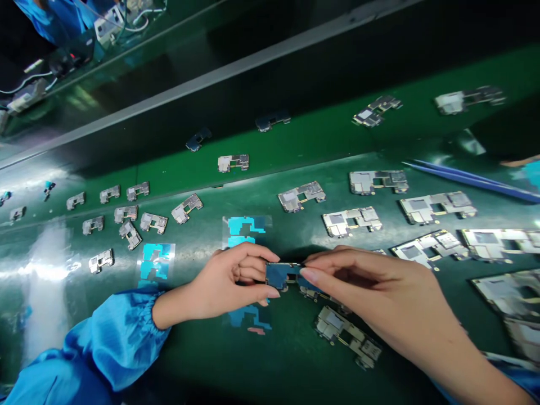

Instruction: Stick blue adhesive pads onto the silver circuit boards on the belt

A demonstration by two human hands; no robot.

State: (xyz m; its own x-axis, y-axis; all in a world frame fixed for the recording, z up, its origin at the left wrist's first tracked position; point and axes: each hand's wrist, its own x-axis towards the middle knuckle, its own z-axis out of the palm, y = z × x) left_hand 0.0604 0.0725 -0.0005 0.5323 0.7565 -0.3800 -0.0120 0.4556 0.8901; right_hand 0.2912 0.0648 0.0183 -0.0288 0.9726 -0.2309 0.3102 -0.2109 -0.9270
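A small circuit board (277, 277) with a dark blue face is held up over the bench at the middle of the head view. My left hand (230, 278) pinches its left end between thumb and fingers. At the board's right part, my right hand (373, 284) closes thumb and index finger, hiding some of that side. Partly behind both hands lies a clear sheet with bright blue cut-out film stickers (247, 226). Just below my right hand rests another circuit board (348, 336), metal shields up.
Several boards (352, 220) lie to the right, with blue tweezers (472, 179) beyond. Smaller-looking boards (125, 214) cluster at left near another film sheet (156, 261). A green strip (312, 149) behind carries more boards. A blue sleeve (532, 173) shows at the right edge.
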